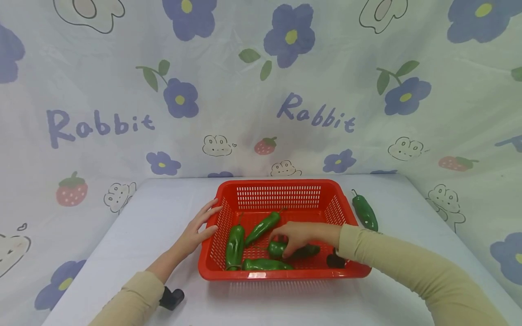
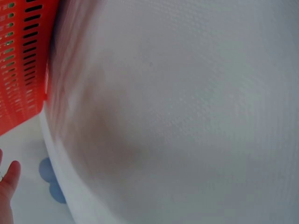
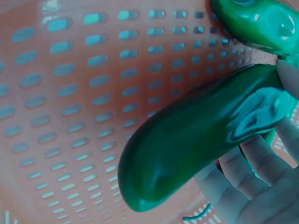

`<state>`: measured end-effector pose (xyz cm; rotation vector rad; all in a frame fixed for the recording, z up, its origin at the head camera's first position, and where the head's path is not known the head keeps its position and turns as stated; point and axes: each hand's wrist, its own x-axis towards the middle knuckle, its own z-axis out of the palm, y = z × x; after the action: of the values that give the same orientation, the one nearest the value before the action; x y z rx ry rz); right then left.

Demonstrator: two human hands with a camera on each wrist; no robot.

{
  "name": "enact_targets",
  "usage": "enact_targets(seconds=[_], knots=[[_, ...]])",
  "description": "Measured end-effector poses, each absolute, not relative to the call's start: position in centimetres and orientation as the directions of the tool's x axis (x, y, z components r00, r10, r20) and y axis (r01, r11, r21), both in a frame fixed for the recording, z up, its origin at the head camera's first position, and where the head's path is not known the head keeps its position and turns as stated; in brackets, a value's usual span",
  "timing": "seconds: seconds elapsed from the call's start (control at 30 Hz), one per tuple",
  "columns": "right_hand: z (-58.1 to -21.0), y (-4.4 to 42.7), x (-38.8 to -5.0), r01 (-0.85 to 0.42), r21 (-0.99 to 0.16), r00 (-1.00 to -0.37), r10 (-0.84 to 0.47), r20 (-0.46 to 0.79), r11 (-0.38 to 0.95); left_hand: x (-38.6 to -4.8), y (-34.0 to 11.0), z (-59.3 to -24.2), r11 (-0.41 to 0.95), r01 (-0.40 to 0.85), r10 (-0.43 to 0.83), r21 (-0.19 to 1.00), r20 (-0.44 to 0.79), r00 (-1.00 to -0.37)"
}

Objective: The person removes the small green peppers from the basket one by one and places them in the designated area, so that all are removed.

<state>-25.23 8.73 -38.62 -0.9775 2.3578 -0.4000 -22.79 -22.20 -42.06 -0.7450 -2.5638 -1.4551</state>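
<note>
A red perforated plastic basket [image 1: 285, 275] holds several long green peppers. Inside it, my right hand [image 1: 297, 236] grips one green pepper [image 1: 306, 251] near the basket floor. Seen from the right wrist, the thumb and fingers close around one end of that pepper [image 3: 187, 144], and its blunt end points away from the palm. Other peppers lie close by: one along the left wall [image 1: 234, 246], one slanting behind [image 1: 264, 227] and one along the front wall [image 1: 267, 265]. My left hand [image 1: 197, 232] is at the basket's left rim, fingers extended.
Another green pepper [image 1: 364, 212] lies on the white tabletop [image 1: 163, 213], just right of the basket. A printed cloth [image 1: 244, 104] hangs behind the table. Black wrist devices show at the left cuff [image 1: 172, 299] and below the right cuff [image 1: 335, 260].
</note>
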Motion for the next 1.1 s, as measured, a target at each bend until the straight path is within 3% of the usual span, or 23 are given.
enact_targets(seconds=[1.1], knots=[[-34.3,10.6,-26.5,-0.588,-0.458,-0.603,-0.739,-0.300,0.666,-22.9,-22.4,-42.2,0.435,0.440,0.360,0.786,0.296,-0.885]])
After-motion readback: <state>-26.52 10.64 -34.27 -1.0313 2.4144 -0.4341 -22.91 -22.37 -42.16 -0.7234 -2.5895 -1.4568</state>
